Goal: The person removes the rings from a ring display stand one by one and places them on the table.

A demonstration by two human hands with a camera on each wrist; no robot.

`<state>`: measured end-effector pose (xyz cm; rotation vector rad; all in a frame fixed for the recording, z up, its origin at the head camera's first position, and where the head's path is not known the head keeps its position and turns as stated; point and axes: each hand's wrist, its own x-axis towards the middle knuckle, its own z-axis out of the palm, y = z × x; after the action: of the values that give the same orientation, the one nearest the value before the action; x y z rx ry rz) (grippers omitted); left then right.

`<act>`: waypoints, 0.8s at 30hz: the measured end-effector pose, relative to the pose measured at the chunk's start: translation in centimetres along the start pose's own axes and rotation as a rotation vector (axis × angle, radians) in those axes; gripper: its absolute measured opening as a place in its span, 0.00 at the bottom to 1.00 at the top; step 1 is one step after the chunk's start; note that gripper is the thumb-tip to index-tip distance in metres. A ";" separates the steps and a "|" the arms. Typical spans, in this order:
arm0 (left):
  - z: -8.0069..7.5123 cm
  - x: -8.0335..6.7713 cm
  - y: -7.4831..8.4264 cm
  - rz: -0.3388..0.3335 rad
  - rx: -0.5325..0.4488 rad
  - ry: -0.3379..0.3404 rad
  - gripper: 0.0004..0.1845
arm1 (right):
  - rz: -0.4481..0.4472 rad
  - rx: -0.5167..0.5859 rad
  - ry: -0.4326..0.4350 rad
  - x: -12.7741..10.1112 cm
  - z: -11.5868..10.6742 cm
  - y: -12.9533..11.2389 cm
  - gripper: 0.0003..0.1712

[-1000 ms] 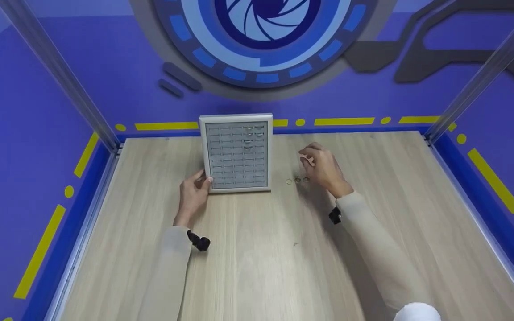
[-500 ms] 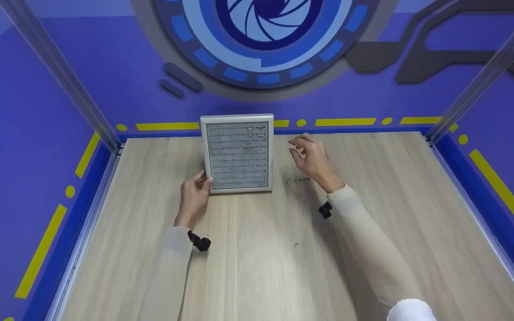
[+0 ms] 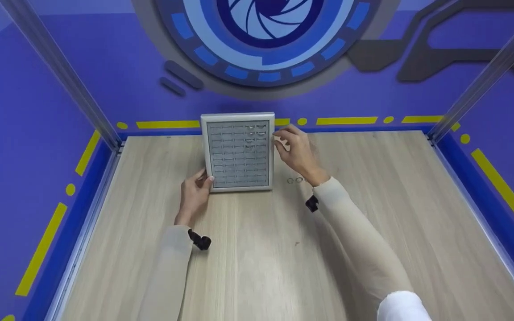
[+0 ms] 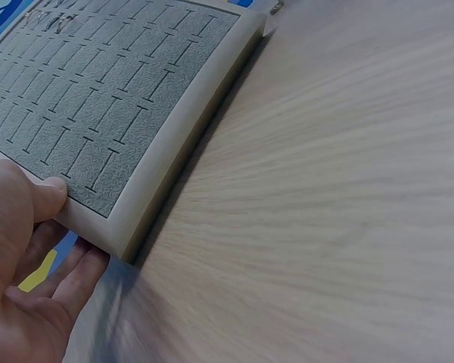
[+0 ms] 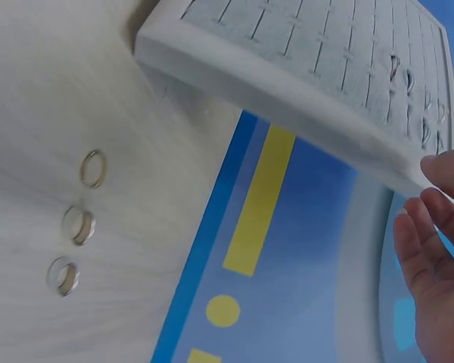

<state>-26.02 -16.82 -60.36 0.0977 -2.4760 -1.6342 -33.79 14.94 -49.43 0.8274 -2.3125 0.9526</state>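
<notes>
A white-framed ring display tray [image 3: 238, 171] with a grey slotted pad stands tilted up on the table. Several rings [image 3: 250, 141] sit in slots at its upper right. My left hand [image 3: 193, 196] grips the tray's lower left corner, thumb on the front of the frame and fingers behind. Beside the tray's upper right edge is my right hand [image 3: 299, 151], thumb and fingers bent toward each other. Whether a ring is between those fingertips is hidden. In the right wrist view, a thin gold-coloured ring [image 5: 84, 171] and two wider silver rings [image 5: 84, 227] lie on the table.
The light wooden table [image 3: 248, 249] spreads out in front of the tray. Behind it rises a blue-purple printed wall [image 3: 118, 80], with metal posts [image 3: 56, 67] at the corners. The loose rings lie just right of the tray, below the right forearm.
My right hand has moved left and up, from above the loose rings to the tray's upper right edge. The left hand and the tray have stayed in place.
</notes>
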 end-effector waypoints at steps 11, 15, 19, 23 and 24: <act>-0.2 0.3 0.7 -0.016 0.019 -0.022 0.29 | -0.101 -0.032 0.043 2.3 2.3 -1.6 0.05; -0.2 0.1 0.6 -0.014 0.017 -0.020 0.28 | -0.098 -0.101 0.048 2.4 2.9 -2.0 0.05; -0.1 -0.1 0.2 0.002 0.020 -0.017 0.28 | -0.076 -0.175 0.054 2.2 3.4 -2.1 0.05; -0.1 -0.1 0.0 0.005 0.017 -0.018 0.28 | -0.054 -0.203 0.049 2.2 3.7 -2.2 0.06; -0.1 -0.1 0.0 0.004 0.016 -0.017 0.28 | -0.051 -0.203 0.046 2.3 3.8 -2.2 0.06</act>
<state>-25.89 -16.92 -60.30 0.0814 -2.5008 -1.6203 -34.59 10.08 -49.36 0.7671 -2.2914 0.6936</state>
